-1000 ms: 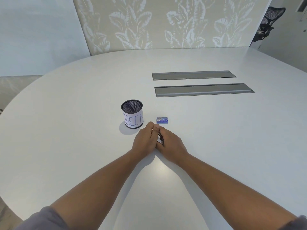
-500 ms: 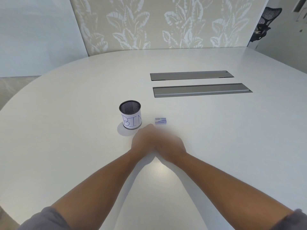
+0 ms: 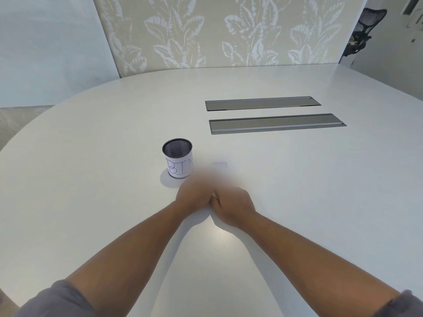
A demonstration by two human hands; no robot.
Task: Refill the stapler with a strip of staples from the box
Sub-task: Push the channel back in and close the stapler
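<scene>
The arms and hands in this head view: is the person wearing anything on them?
Both forearms are bare. Grey sleeves end near the elbows, the left sleeve and the right sleeve, at the bottom corners. No watch, ring or glove shows on the left hand or right hand, though the fingers are blurred.

Table (image 3: pixel 297 191): plain off-white. Two cable trays (image 3: pixel 274 123), centre right: grey metal. Pen cup (image 3: pixel 178 161), centre: black mesh, white paper label, "BIN" in blue pen. Wall panel (image 3: pixel 217 30), top centre: beige, pale leaf print. Wall (image 3: pixel 45 42), upper left: pale blue-white. Office chair (image 3: pixel 361 30), upper right: black mesh. Sleeves (image 3: pixel 57 300), bottom corners: grey.
</scene>
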